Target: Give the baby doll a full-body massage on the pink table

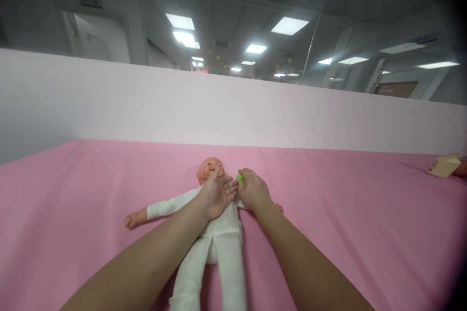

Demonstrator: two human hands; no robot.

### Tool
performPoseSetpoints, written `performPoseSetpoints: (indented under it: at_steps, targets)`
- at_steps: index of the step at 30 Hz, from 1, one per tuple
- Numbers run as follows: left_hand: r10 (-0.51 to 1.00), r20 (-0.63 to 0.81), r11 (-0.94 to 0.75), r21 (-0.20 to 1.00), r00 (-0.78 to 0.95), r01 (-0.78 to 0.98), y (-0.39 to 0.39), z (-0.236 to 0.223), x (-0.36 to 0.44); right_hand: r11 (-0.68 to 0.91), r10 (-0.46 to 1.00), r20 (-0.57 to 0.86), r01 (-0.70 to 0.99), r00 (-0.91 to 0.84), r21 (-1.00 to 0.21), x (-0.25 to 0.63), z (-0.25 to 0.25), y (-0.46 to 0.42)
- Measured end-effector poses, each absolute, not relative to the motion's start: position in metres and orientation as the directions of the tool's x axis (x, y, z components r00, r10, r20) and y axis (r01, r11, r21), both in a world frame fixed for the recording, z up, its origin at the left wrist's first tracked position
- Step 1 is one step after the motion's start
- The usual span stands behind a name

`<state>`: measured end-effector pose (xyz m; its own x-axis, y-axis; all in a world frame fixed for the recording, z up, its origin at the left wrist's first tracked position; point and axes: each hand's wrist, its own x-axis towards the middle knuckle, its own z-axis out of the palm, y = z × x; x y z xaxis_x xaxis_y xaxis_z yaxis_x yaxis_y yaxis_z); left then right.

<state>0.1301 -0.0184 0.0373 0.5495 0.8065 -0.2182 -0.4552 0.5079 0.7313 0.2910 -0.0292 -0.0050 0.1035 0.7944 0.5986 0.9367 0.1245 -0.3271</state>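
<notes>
A baby doll (226, 223) in a white cloth suit lies on its back on a pink sheet, its head away from me and its arms spread. Over the doll's chest, my left hand (218, 195) is palm up with the fingers stretched out, and nothing lies in it. Close beside those fingertips, my right hand (253, 189) is closed on a small bright green object (240, 177). Only part of that object shows, so its kind cannot be made out. My right forearm and hand partly cover one of the doll's arms.
The pink sheet (91, 189) spreads over the surface around the doll. Along the back runs a low white wall (219, 107) with glass above it. At the far right edge lies a pale yellow item (444, 166), partly cut off.
</notes>
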Motion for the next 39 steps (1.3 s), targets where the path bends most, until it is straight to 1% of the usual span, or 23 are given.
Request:
performPoseSetpoints:
  at_steps: [5, 7, 9, 11, 13, 14, 16, 17, 21, 24, 27, 30, 34, 36, 39]
  targets:
    - [0.841, -0.195, 0.483, 0.691, 0.505, -0.538, -0.020, 0.037, 0.121, 0.116, 0.798, 0.598, 0.957, 0.069, -0.264, 0.290, -0.008, -0.029]
    - [0.849, -0.186, 0.478, 0.668, 0.494, -0.570, -0.019, 0.036, 0.119, 0.152, 0.759, 0.650, 0.958, 0.043, -0.242, 0.285, -0.006, -0.033]
    - [0.862, -0.154, 0.457, 0.648, 0.482, -0.610, -0.018, 0.037, 0.117, 0.268, 0.686, 0.727, 0.936, -0.019, -0.228, 0.273, 0.000, -0.041]
    - [0.878, -0.120, 0.430, 0.625, 0.464, -0.652, -0.017, 0.040, 0.117, 0.438, 0.630, 0.766, 0.872, -0.126, -0.216, 0.256, 0.007, -0.053]
    - [0.889, -0.142, 0.427, 0.598, 0.435, -0.678, -0.016, 0.046, 0.115, 0.587, 0.624, 0.734, 0.781, -0.269, -0.213, 0.237, 0.011, -0.064]
    - [0.889, -0.169, 0.438, 0.587, 0.426, -0.681, -0.015, 0.051, 0.113, 0.631, 0.623, 0.715, 0.745, -0.317, -0.218, 0.228, 0.013, -0.068]
    - [0.886, -0.202, 0.452, 0.578, 0.418, -0.680, -0.013, 0.063, 0.107, 0.668, 0.631, 0.680, 0.707, -0.374, -0.231, 0.217, 0.013, -0.073]
    - [0.892, -0.186, 0.439, 0.582, 0.413, -0.684, -0.012, 0.070, 0.102, 0.675, 0.632, 0.672, 0.701, -0.386, -0.232, 0.213, 0.013, -0.074]
    - [0.920, -0.042, 0.333, 0.608, 0.390, -0.721, -0.006, 0.090, 0.076, 0.698, 0.633, 0.632, 0.682, -0.447, -0.217, 0.210, 0.017, -0.078]
    - [0.918, -0.037, 0.334, 0.609, 0.394, -0.720, -0.003, 0.094, 0.064, 0.713, 0.650, 0.572, 0.662, -0.500, -0.232, 0.206, 0.023, -0.087]
    - [0.911, -0.035, 0.350, 0.594, 0.412, -0.724, -0.002, 0.089, 0.067, 0.740, 0.637, 0.549, 0.629, -0.541, -0.239, 0.200, 0.026, -0.095]
    - [0.891, -0.076, 0.400, 0.597, 0.448, -0.695, -0.008, 0.082, 0.081, 0.739, 0.631, 0.579, 0.628, -0.515, -0.246, 0.198, 0.027, -0.098]
    - [0.847, -0.130, 0.482, 0.600, 0.516, -0.639, -0.024, 0.073, 0.101, 0.661, 0.683, 0.603, 0.701, -0.413, -0.269, 0.203, 0.024, -0.093]
    - [0.841, -0.186, 0.506, 0.607, 0.509, -0.613, -0.031, 0.070, 0.108, 0.615, 0.711, 0.597, 0.739, -0.371, -0.274, 0.206, 0.021, -0.089]
    - [0.835, -0.250, 0.534, 0.584, 0.491, -0.611, -0.034, 0.072, 0.110, 0.564, 0.735, 0.594, 0.782, -0.328, -0.267, 0.209, 0.016, -0.084]
